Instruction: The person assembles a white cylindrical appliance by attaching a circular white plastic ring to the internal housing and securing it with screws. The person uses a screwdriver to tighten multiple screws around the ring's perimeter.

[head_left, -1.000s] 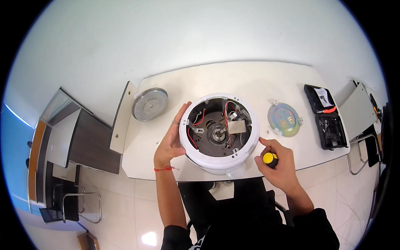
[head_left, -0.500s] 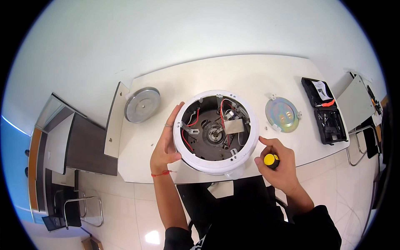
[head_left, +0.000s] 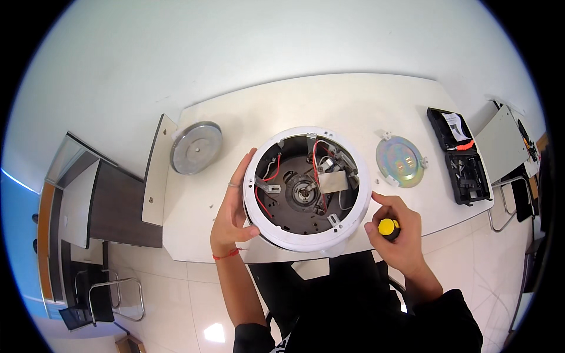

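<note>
Left hand [head_left: 231, 219]: spread wide against the left side of the white housing [head_left: 303, 242]
Right hand [head_left: 404, 230]: wrapped around a yellow-and-black handle [head_left: 388, 227]
White housing: at the near edge of the table [head_left: 253, 112], open side up

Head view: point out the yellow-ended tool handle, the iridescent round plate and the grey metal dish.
Yellow-ended tool handle [head_left: 388, 227]: head view, on its yellow end.
Iridescent round plate [head_left: 396, 163]: head view, middle of its flat face.
Grey metal dish [head_left: 198, 146]: head view, on its broad round face.

bright, soft light | glare patch on floor [head_left: 215, 333] | table [head_left: 329, 97] edge bowed | corners black
</note>
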### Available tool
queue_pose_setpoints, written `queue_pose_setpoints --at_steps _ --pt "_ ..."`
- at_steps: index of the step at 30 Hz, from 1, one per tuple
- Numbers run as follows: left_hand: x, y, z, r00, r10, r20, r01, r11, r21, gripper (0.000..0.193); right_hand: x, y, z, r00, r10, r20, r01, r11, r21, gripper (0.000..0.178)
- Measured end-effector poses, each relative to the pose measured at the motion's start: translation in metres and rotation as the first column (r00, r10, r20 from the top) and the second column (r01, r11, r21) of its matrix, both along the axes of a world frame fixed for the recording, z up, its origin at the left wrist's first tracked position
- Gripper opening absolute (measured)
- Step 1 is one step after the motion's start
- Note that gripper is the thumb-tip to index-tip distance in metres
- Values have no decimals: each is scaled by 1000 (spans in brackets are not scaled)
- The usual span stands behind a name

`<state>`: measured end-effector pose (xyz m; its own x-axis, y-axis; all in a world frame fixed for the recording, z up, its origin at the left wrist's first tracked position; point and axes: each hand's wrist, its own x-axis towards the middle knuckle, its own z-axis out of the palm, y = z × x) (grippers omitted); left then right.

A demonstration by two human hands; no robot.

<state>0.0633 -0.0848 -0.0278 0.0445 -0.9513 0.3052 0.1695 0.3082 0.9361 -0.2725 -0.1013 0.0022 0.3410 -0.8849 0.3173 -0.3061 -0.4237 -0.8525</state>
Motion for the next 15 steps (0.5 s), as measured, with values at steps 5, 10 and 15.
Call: queue_pose_setpoints --at_steps 5,10,15 --pt "0 2 -1 1000 11 -13 -11 1000 1 140 2 -1 2 1000 -3 -9 3 1000 -1 51" --pt "-1 3 -3 999 5 -50 -4 1000 14 141 1 -3 8 999 -9 -41 9 1000 -6 55" --pt "-2 6 -12 990 1 -142 -3 1000 -13 146 -3 -11 23 999 -11 -36 11 1000 5 57"
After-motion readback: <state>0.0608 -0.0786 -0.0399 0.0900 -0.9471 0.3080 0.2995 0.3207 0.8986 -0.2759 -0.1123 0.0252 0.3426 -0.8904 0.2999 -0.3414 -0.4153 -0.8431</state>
